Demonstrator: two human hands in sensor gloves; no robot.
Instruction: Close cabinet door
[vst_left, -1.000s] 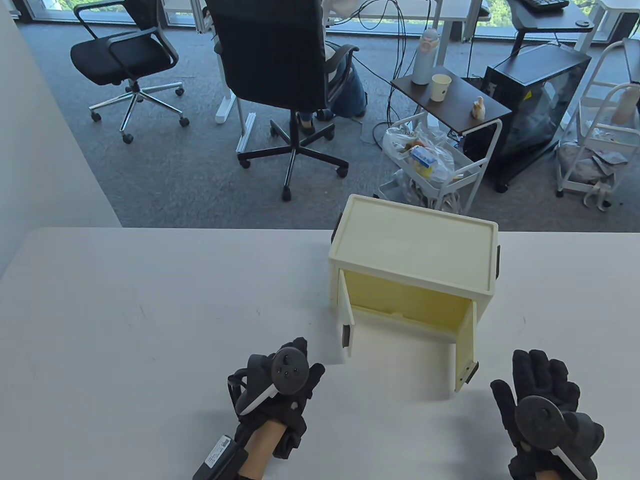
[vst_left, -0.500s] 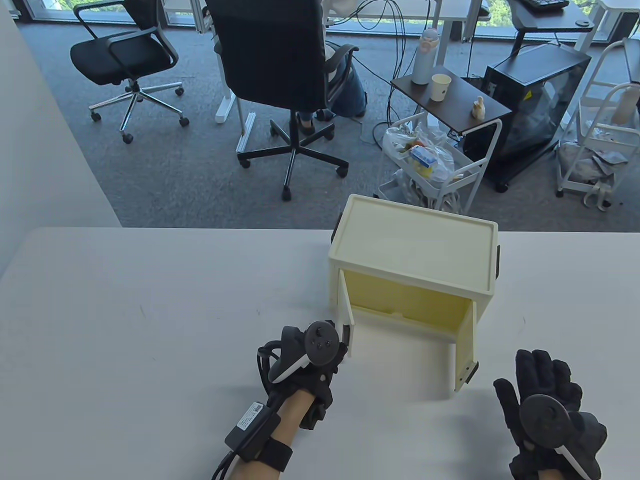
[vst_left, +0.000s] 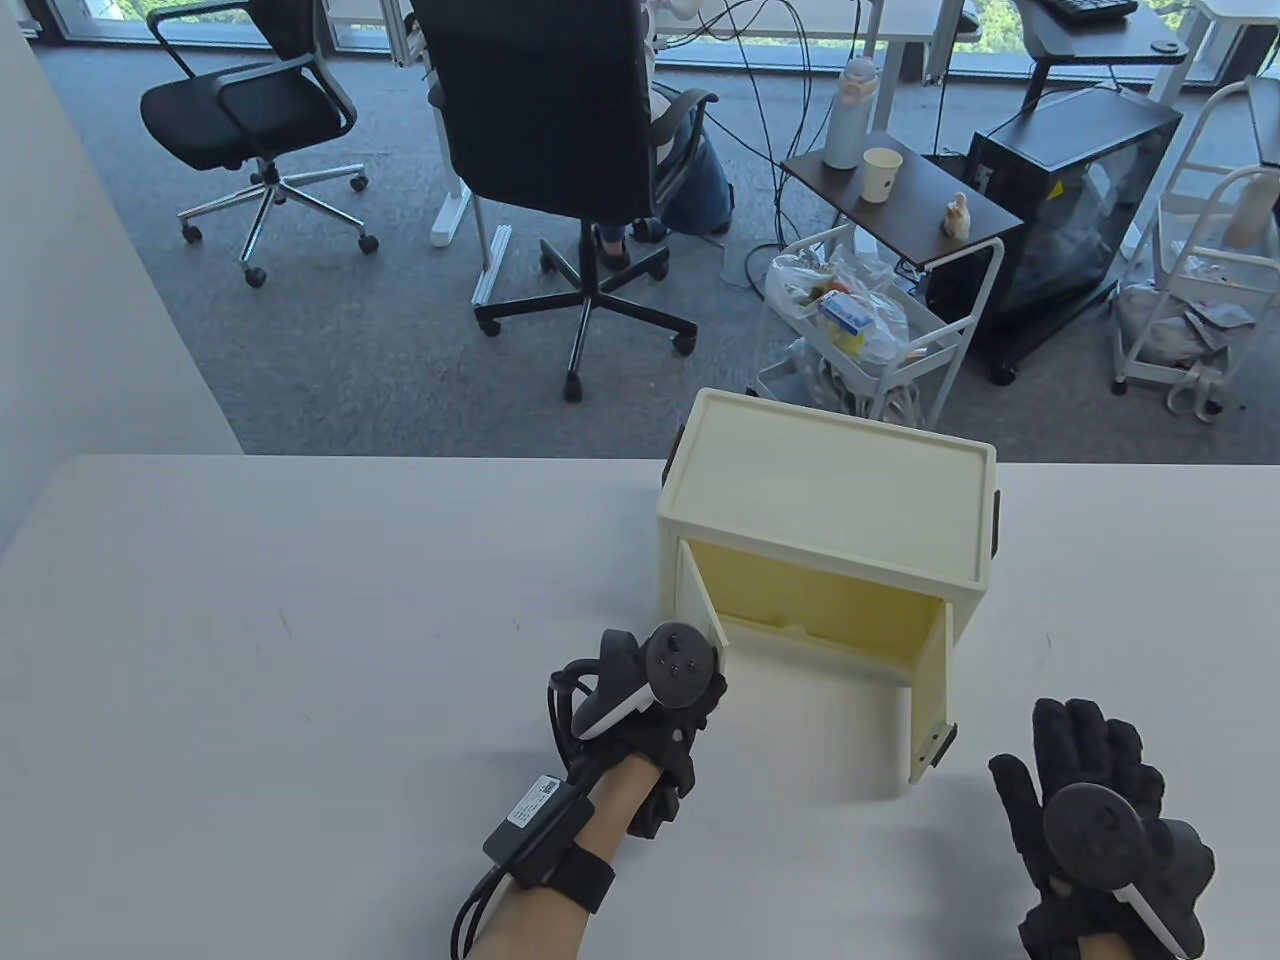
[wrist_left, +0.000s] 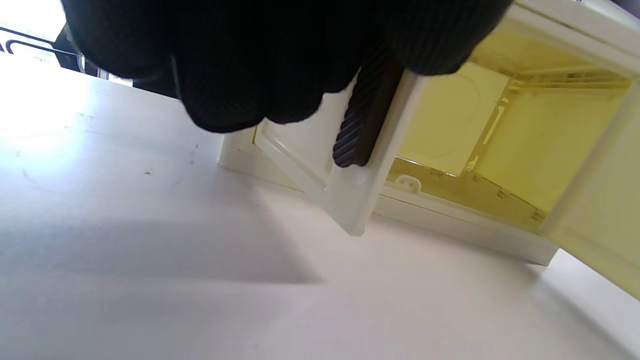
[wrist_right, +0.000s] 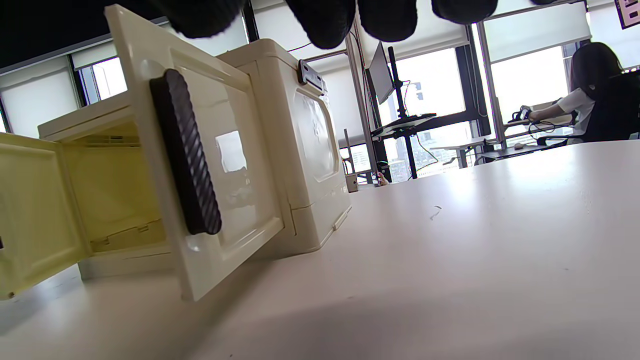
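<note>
A cream cabinet (vst_left: 830, 480) stands on the white table (vst_left: 300, 620) with both front doors swung open. My left hand (vst_left: 705, 692) is at the left door (vst_left: 700, 600). In the left wrist view its fingers (wrist_left: 250, 75) lie against that door's outer face (wrist_left: 305, 150), over the dark ribbed handle (wrist_left: 365, 125). My right hand (vst_left: 1085, 765) lies open on the table with fingers spread, just right of the right door (vst_left: 930, 690) and apart from it. The right wrist view shows that door (wrist_right: 200, 165) and its dark handle (wrist_right: 187, 155).
The cabinet's yellow inside (wrist_left: 525, 140) holds nothing I can see. The table's far edge (vst_left: 400, 458) runs just behind the cabinet. Office chairs (vst_left: 560, 150), a white cart (vst_left: 870, 320) and a side table (vst_left: 900, 200) stand on the floor beyond.
My left hand moved forward and right from the table to the left door. That door has swung a little inward. My right hand has barely moved.
</note>
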